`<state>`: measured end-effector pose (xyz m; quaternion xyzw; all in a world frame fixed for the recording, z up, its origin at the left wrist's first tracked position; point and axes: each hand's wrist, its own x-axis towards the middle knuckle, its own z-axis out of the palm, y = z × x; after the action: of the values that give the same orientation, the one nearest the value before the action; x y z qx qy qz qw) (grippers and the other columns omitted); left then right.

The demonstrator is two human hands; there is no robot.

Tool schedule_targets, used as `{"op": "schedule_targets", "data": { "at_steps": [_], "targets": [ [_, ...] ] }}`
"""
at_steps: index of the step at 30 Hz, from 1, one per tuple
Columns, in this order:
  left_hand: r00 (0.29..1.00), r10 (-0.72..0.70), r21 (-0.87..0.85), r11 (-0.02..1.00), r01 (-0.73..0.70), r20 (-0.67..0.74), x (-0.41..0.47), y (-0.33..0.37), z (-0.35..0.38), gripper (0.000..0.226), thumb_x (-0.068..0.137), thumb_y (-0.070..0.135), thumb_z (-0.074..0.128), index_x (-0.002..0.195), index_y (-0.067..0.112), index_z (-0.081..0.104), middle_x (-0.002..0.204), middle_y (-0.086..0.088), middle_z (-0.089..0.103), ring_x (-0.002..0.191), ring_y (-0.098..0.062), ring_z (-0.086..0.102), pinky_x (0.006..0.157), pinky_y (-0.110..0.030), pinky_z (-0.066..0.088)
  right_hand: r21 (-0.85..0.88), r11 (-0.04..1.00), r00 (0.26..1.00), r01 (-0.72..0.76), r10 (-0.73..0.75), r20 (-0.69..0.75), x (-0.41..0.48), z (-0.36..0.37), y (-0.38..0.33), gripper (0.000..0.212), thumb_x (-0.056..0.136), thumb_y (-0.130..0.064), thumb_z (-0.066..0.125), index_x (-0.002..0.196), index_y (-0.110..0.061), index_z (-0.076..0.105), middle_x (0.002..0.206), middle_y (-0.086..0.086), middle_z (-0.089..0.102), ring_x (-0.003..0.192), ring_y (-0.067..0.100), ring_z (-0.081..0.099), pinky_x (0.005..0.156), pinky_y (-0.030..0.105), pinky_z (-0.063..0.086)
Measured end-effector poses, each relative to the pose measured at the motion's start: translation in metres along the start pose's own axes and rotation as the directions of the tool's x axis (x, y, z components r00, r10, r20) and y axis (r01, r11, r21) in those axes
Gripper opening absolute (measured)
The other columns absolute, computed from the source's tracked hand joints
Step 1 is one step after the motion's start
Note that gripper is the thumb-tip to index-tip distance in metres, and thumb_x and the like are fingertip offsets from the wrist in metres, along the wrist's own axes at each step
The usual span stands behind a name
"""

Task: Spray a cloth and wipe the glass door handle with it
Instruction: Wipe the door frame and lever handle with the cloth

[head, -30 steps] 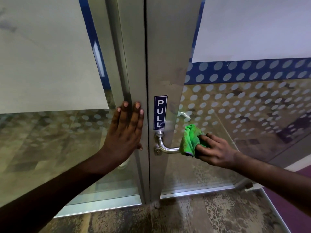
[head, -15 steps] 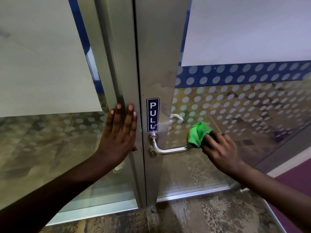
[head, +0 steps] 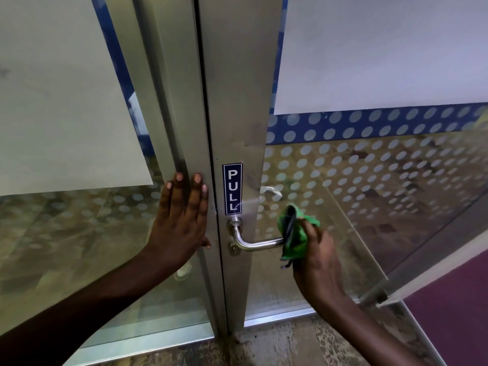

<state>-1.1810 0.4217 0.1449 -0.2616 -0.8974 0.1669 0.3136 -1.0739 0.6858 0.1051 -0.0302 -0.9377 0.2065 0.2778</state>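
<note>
My left hand (head: pixel 182 220) lay flat on the frame post (head: pixel 182 128), left of the door stile (head: pixel 235 101). On that stile the PULL sign (head: pixel 232 188) sat just above the handle (head: pixel 250 240), which ran out to the right. My right hand (head: pixel 317 257) held the cloth (head: pixel 295 233) wrapped over the handle's far end, before the dotted glass (head: pixel 369 180).

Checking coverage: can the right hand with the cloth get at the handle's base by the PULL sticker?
Probably yes. The right hand holds the green cloth at the handle's free end; the bar and its base show bare. The left hand rests flat on the neighbouring frame.
</note>
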Motion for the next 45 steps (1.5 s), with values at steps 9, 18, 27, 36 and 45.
{"op": "schedule_targets", "data": {
  "at_steps": [9, 18, 27, 36, 45],
  "targets": [
    [1.0, 0.004, -0.036, 0.999, -0.003, 0.028, 0.0, 0.001, 0.004, 0.162, 0.036, 0.068, 0.083, 0.151, -0.013, 0.004, 0.16, -0.033, -0.012, 0.146, -0.056, -0.013, 0.119, -0.063, -0.009, -0.197, 0.967, 0.987, -0.158, 0.163, 0.008, 0.007, 0.028, 0.028, 0.078, 0.063, 0.012, 0.075, 0.134, -0.013, 0.055, 0.11, 0.031, 0.053, 0.09, 0.043, 0.052, 0.051, 0.031, 0.036],
    [0.999, 0.019, -0.023, 1.0, -0.02, -0.037, -0.002, -0.002, 0.012, 0.142, 0.051, 0.066, 0.068, 0.152, -0.012, 0.004, 0.161, -0.032, -0.01, 0.147, -0.055, -0.01, 0.12, -0.062, -0.009, 0.508, 0.822, 0.882, -0.258, 0.415, -0.222, -0.04, 0.04, -0.012, 0.023, 0.079, -0.054, 0.062, 0.094, -0.036, 0.06, 0.094, 0.001, 0.062, 0.088, 0.027, 0.062, 0.074, 0.038, 0.052],
    [0.999, 0.011, 0.013, 1.0, -0.01, -0.052, -0.003, -0.001, 0.007, 0.162, 0.035, 0.059, 0.091, 0.152, -0.012, 0.004, 0.161, -0.033, -0.007, 0.147, -0.055, -0.01, 0.12, -0.062, -0.004, -0.379, 0.75, 0.737, 0.543, -0.641, -0.213, -0.022, 0.086, -0.033, 0.032, 0.093, -0.032, 0.058, 0.124, -0.03, 0.064, 0.123, 0.007, 0.052, 0.101, 0.024, 0.049, 0.088, 0.035, 0.037],
    [0.998, 0.036, 0.022, 0.999, -0.035, -0.047, -0.003, -0.006, 0.009, 0.16, 0.039, 0.064, 0.088, 0.152, -0.012, 0.005, 0.161, -0.032, -0.009, 0.147, -0.054, -0.01, 0.121, -0.061, -0.005, -0.533, 0.535, 0.537, 0.655, -0.827, -0.169, -0.004, 0.084, 0.031, 0.051, 0.085, -0.04, 0.066, 0.135, -0.034, 0.055, 0.122, 0.004, 0.051, 0.1, 0.019, 0.048, 0.084, 0.036, 0.037],
    [0.996, 0.043, 0.003, 0.999, -0.043, -0.072, -0.002, -0.006, 0.013, 0.153, 0.048, 0.067, 0.085, 0.151, -0.013, 0.006, 0.16, -0.033, -0.009, 0.147, -0.055, -0.01, 0.121, -0.062, -0.005, -0.371, 0.653, 0.641, 0.66, -0.747, -0.175, 0.012, 0.048, 0.102, 0.027, 0.093, -0.019, 0.062, 0.119, -0.026, 0.063, 0.113, 0.016, 0.046, 0.096, 0.032, 0.046, 0.079, 0.05, 0.052]
  ]
}}
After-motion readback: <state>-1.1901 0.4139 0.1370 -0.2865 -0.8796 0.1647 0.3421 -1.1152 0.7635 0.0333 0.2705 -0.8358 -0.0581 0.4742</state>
